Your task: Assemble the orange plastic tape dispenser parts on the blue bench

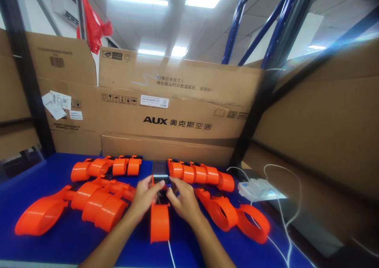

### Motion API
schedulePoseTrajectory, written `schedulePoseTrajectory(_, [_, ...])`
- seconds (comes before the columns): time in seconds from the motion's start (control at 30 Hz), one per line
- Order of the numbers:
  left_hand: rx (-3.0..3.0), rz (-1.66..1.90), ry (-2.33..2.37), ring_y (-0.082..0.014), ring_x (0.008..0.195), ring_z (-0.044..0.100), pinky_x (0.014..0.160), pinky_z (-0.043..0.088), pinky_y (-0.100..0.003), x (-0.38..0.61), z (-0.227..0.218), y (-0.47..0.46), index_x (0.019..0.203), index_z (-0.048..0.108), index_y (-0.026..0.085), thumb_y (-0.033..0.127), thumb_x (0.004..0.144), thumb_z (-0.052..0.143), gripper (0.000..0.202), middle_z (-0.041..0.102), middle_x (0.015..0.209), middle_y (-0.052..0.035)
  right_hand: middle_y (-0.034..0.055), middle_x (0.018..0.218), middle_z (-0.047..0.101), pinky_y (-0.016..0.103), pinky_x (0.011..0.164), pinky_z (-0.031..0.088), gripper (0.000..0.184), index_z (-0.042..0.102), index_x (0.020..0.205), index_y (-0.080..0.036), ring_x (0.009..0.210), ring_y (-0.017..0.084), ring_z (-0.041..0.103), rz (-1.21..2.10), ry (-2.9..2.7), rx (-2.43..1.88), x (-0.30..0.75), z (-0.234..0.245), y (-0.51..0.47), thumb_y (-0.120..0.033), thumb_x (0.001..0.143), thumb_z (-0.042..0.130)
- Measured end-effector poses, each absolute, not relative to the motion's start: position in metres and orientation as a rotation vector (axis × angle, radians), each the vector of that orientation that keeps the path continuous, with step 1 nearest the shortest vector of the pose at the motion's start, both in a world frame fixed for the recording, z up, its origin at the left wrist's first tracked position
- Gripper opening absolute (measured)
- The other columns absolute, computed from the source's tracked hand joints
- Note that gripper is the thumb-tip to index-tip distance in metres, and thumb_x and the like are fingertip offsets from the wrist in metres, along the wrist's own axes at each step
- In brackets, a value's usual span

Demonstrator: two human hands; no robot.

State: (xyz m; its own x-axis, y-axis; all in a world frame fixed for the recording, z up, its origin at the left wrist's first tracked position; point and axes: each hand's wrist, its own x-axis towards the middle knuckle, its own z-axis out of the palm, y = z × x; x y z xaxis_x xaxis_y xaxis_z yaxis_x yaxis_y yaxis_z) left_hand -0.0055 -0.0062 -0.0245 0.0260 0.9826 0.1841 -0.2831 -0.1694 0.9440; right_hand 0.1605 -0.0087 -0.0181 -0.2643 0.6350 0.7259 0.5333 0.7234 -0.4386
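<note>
In the middle of the blue table, both my hands are at a small grey-and-black device (160, 178) with an orange edge. My left hand (143, 197) grips its left side, the thumb lying over the front. Fingers of my right hand (182, 199) are closed at its right side, thumb bent below. An orange loop band (160, 223) hangs just under the hands toward me; whether it joins the device is partly hidden by my fingers. A white cable (171, 254) runs out from beneath that loop. Behind the device lies a dark flat rectangular piece (159, 167).
Several orange loop bands (97, 204) lie in rows on the left, and more bands (204, 174) on the right. A white power strip or box (260, 189) with looping white cables sits at the right edge. Cardboard panels (177, 141) and dark posts (253, 114) enclose the blue table (59, 244).
</note>
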Motion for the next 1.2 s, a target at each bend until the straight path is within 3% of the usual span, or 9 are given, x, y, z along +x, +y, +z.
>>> schedulePoseTrajectory(0.13, [1.129, 1.416, 0.852, -0.0058, 0.034, 0.039, 0.038, 0.031, -0.018, -0.007, -0.024, -0.006, 0.086, 0.070, 0.016, 0.043, 0.066, 0.088, 0.039, 0.052, 0.045, 0.0083, 0.0058, 0.081, 0.074, 0.026, 0.063, 0.055, 0.026, 0.069, 0.111, -0.018, 0.065, 0.018, 0.068, 0.159, -1.899, -0.915, 0.161, -0.016, -0.010, -0.022, 0.089, 0.056])
schedulePoseTrajectory(0.33, [1.073, 1.430, 0.817, -0.0055, 0.031, 0.034, 0.037, 0.027, -0.018, -0.011, -0.025, -0.003, 0.080, 0.066, 0.018, 0.050, 0.070, 0.083, 0.037, 0.044, 0.036, 0.0105, 0.0038, 0.073, 0.074, 0.023, 0.050, 0.051, 0.035, 0.067, 0.106, -0.016, 0.049, 0.015, 0.063, 0.172, -1.724, -1.041, 0.174, -0.012, 0.000, -0.029, 0.102, 0.035])
schedulePoseTrajectory(0.53, [1.021, 1.462, 0.842, -0.0061, 0.031, 0.036, 0.037, 0.029, -0.018, -0.011, -0.029, 0.000, 0.081, 0.067, 0.018, 0.050, 0.068, 0.084, 0.038, 0.046, 0.036, 0.0100, 0.0045, 0.073, 0.074, 0.026, 0.056, 0.049, 0.022, 0.072, 0.089, -0.017, 0.063, 0.020, 0.068, 0.068, -1.679, -1.216, 0.187, -0.018, 0.017, -0.026, 0.092, 0.051])
schedulePoseTrajectory(0.7, [0.983, 1.469, 0.852, -0.0062, 0.032, 0.037, 0.037, 0.030, -0.018, -0.012, -0.026, 0.000, 0.078, 0.067, 0.018, 0.053, 0.065, 0.084, 0.041, 0.049, 0.038, 0.0091, 0.0026, 0.062, 0.070, 0.025, 0.053, 0.043, 0.010, 0.071, 0.080, -0.021, 0.058, 0.021, 0.066, -0.010, -1.734, -1.332, 0.193, -0.033, 0.020, -0.016, 0.081, 0.063])
schedulePoseTrajectory(0.97, [0.986, 1.433, 0.861, -0.0065, 0.032, 0.037, 0.037, 0.030, -0.019, -0.011, -0.027, -0.002, 0.081, 0.069, 0.017, 0.051, 0.066, 0.085, 0.040, 0.047, 0.036, 0.0091, 0.0027, 0.055, 0.064, 0.026, 0.050, 0.037, 0.009, 0.067, 0.078, -0.022, 0.052, 0.022, 0.063, -0.046, -1.749, -1.395, 0.194, -0.038, 0.019, -0.018, 0.085, 0.065])
schedulePoseTrajectory(1.07, [0.993, 1.424, 0.856, -0.0061, 0.032, 0.037, 0.038, 0.029, -0.019, -0.010, -0.027, -0.002, 0.083, 0.070, 0.017, 0.049, 0.068, 0.085, 0.039, 0.047, 0.038, 0.0092, 0.0006, 0.056, 0.063, 0.026, 0.050, 0.039, 0.014, 0.069, 0.085, -0.021, 0.050, 0.020, 0.061, 0.007, -1.788, -1.318, 0.188, -0.027, 0.013, -0.025, 0.093, 0.060])
schedulePoseTrajectory(1.2, [1.006, 1.400, 0.832, -0.0053, 0.033, 0.037, 0.037, 0.028, -0.018, -0.009, -0.028, -0.002, 0.090, 0.073, 0.015, 0.048, 0.069, 0.085, 0.040, 0.051, 0.042, 0.0083, 0.0013, 0.078, 0.070, 0.025, 0.056, 0.048, 0.027, 0.067, 0.119, -0.021, 0.057, 0.015, 0.061, 0.102, -1.877, -1.136, 0.174, -0.013, 0.001, -0.035, 0.099, 0.054])
